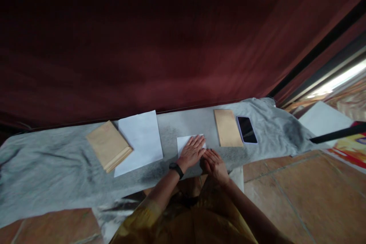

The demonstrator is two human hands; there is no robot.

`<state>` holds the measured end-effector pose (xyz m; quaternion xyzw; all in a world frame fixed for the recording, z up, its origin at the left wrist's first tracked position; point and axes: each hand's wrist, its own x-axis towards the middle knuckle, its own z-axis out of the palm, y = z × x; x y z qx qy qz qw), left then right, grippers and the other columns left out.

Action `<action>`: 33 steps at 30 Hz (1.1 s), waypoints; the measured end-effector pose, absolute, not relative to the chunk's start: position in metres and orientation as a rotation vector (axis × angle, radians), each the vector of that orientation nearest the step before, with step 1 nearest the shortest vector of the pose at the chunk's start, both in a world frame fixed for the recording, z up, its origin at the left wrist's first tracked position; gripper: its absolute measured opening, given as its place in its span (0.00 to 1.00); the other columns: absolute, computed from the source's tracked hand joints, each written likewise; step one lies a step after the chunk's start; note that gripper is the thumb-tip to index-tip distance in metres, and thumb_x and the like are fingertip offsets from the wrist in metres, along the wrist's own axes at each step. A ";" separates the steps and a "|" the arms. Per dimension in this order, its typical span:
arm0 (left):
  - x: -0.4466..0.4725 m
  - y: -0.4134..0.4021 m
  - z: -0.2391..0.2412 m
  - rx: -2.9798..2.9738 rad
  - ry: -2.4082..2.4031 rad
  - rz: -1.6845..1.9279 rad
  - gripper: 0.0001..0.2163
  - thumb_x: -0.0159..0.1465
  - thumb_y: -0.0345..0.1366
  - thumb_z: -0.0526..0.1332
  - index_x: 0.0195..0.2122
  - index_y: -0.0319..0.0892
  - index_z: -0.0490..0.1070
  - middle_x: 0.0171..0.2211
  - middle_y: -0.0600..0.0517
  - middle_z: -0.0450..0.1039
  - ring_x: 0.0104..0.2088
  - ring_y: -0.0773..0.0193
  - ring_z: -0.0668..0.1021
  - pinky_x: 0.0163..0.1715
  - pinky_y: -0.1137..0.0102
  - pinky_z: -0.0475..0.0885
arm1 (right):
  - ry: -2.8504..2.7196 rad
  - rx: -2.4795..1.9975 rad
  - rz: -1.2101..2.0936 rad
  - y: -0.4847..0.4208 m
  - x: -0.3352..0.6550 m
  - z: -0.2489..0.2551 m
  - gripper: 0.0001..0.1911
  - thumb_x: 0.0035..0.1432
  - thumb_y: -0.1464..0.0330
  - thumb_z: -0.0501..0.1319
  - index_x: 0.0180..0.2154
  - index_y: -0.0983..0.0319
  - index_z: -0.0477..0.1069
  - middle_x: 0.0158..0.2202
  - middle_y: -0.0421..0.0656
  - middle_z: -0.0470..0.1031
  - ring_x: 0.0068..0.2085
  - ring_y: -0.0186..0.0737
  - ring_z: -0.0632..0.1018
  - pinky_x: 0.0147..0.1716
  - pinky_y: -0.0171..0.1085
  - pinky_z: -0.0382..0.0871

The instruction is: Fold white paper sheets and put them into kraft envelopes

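A small white sheet of paper (183, 143), apparently folded, lies on the grey cloth in front of me. My left hand (192, 151) rests flat on it with the fingers stretched out, covering much of its surface; a dark watch is on that wrist. Close beside it, my right hand (216, 167) lies at the paper's lower right edge, its fingers extended side by side and their tips by my left hand. I see nothing held in either hand. Part of the paper's right side is hidden under the hands.
Grey cloth (171, 122) covers the narrow surface. Left lie large white sheets (140, 137) and a stack of brown envelopes (108, 143). To the right are another brown envelope stack (228, 127) and a phone (247, 129). A dark red curtain (171, 45) hangs behind.
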<state>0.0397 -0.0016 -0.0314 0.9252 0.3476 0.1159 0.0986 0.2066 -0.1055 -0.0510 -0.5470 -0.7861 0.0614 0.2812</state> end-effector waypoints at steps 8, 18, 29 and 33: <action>0.014 -0.035 -0.028 2.756 1.066 0.331 0.25 0.74 0.47 0.47 0.69 0.45 0.55 0.72 0.50 0.51 0.72 0.62 0.53 0.71 0.58 0.49 | -2.090 -1.422 0.215 -0.103 0.210 -0.054 0.22 0.69 0.71 0.50 0.61 0.61 0.67 0.60 0.49 0.73 0.62 0.44 0.72 0.64 0.55 0.65; 0.000 -0.054 -0.028 2.648 1.456 0.347 0.27 0.72 0.43 0.51 0.69 0.35 0.55 0.71 0.40 0.51 0.72 0.54 0.54 0.70 0.54 0.53 | -2.110 -1.473 0.155 -0.093 0.200 -0.043 0.22 0.70 0.70 0.49 0.61 0.61 0.67 0.61 0.48 0.72 0.63 0.42 0.70 0.65 0.51 0.63; 0.012 -0.054 -0.039 2.581 1.638 0.415 0.26 0.74 0.42 0.44 0.70 0.36 0.53 0.70 0.42 0.55 0.71 0.56 0.57 0.69 0.53 0.55 | -2.132 -1.876 -0.078 -0.053 0.178 -0.052 0.29 0.72 0.63 0.46 0.69 0.69 0.54 0.70 0.54 0.57 0.69 0.51 0.60 0.67 0.52 0.51; 0.033 -0.044 -0.037 2.588 1.555 0.404 0.25 0.75 0.40 0.42 0.69 0.36 0.54 0.70 0.44 0.55 0.71 0.57 0.56 0.69 0.54 0.54 | -2.166 -1.858 -0.157 -0.056 0.180 -0.060 0.29 0.70 0.69 0.44 0.70 0.66 0.51 0.71 0.51 0.55 0.69 0.49 0.59 0.68 0.52 0.49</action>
